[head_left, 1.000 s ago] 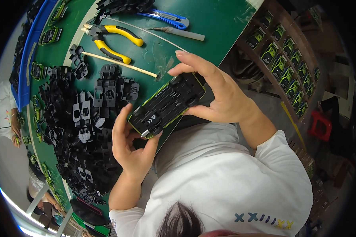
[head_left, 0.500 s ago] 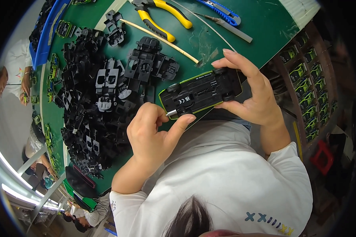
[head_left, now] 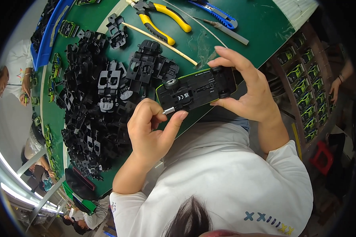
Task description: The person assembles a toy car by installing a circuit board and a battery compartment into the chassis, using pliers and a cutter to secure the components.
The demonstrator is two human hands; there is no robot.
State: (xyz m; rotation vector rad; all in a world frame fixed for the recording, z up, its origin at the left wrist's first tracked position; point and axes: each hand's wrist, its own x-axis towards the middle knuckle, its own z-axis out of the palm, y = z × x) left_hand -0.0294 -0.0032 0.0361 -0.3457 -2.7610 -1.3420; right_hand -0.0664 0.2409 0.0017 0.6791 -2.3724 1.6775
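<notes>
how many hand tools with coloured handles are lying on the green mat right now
2. The yellow-handled pliers lie at the mat's top centre, and the blue utility knife lies just right of them at the top edge. More may sit beyond the frame.

A green surface fills the upper middle of the frame. At right stands a brown wooden rack of compartments. Bright strip lights curve along the lower left edge.

The toy car, underside up, has swung from a steep tilt to lie nearly level. The left hand has slid from under its 7 o'clock end to pinch a small silver pin there between thumb and forefinger.
</notes>
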